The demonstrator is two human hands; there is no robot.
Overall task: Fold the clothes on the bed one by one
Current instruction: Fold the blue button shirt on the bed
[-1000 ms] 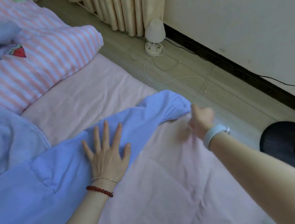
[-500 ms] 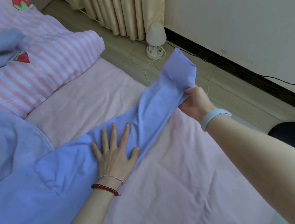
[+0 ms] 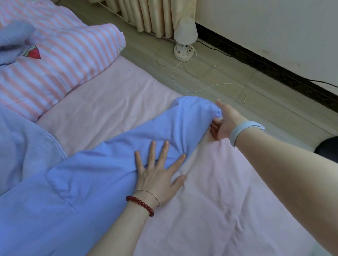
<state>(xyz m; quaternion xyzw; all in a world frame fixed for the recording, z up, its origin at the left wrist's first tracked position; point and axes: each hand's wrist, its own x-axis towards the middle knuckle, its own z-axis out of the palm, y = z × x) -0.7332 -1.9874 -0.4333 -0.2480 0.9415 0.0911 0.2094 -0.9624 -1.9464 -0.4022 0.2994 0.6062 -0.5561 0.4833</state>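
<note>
Blue garment [image 3: 97, 181] spread on the pink-sheeted bed [image 3: 209, 219], pinned flat by the left hand [image 3: 157, 177] with straight, splayed fingers (anchoring it, presumably); sleeve end [image 3: 194, 111] at the right hand [image 3: 225, 120], fingers relaxed, touching without clamping.

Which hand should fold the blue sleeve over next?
Right, probably. The right hand is at the sleeve end by the bed edge, fingers open. The left hand lies flat on the garment, pinning it.
</note>
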